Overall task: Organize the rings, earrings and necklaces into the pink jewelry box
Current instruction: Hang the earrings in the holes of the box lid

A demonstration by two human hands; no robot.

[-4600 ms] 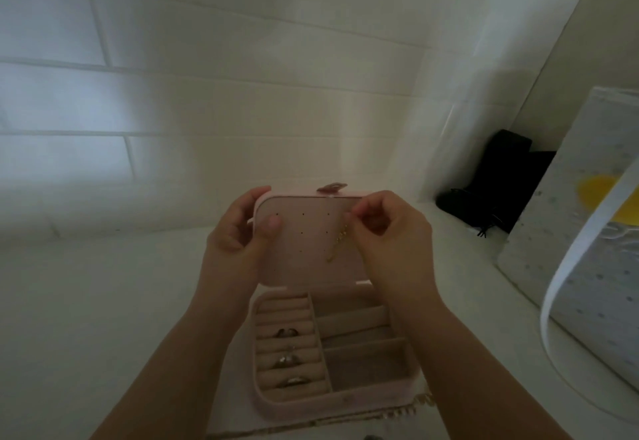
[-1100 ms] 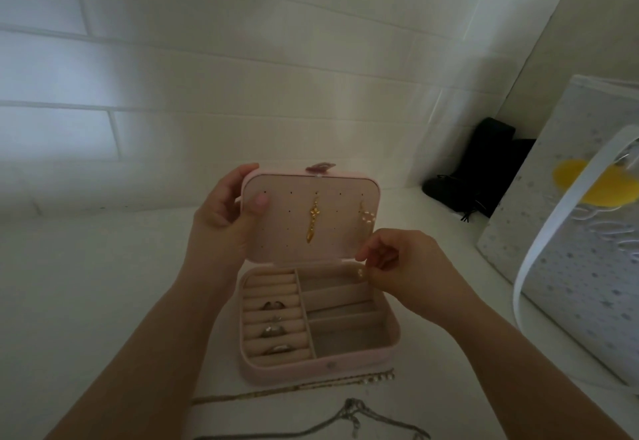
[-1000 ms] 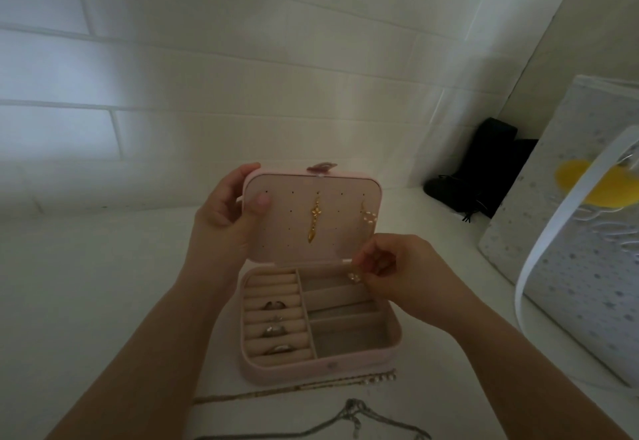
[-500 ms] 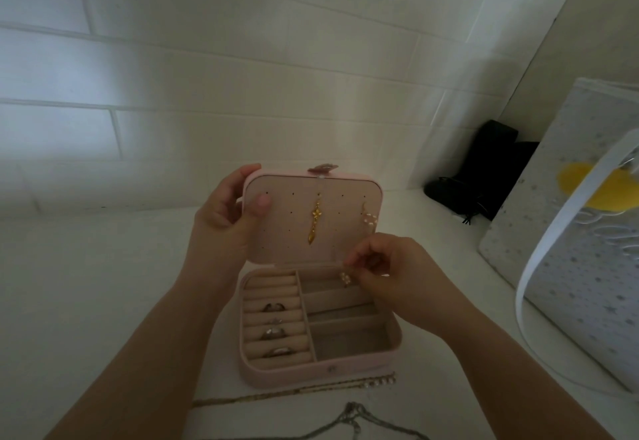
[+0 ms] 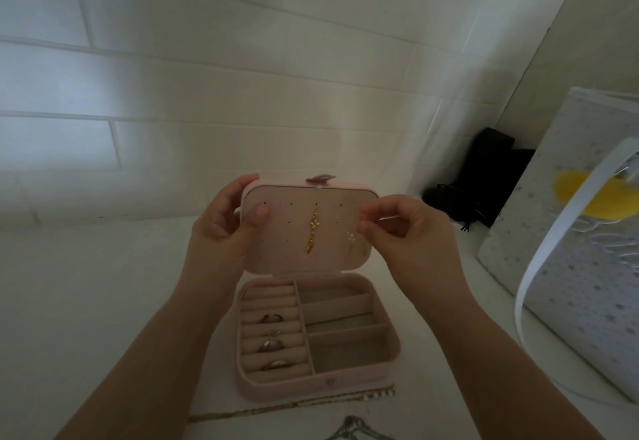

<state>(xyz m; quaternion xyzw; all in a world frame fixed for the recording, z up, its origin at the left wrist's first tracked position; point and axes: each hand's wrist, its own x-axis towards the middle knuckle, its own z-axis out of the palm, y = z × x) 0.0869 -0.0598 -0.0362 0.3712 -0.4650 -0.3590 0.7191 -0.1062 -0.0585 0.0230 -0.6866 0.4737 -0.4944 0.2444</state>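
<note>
Two gold earrings hang in the pink jewelry box lid, left hand gripping it.

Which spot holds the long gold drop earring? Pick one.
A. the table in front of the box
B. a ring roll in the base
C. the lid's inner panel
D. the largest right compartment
C: the gold drop earring hangs from the perforated panel inside the raised lid, which the left hand steadies.
</note>
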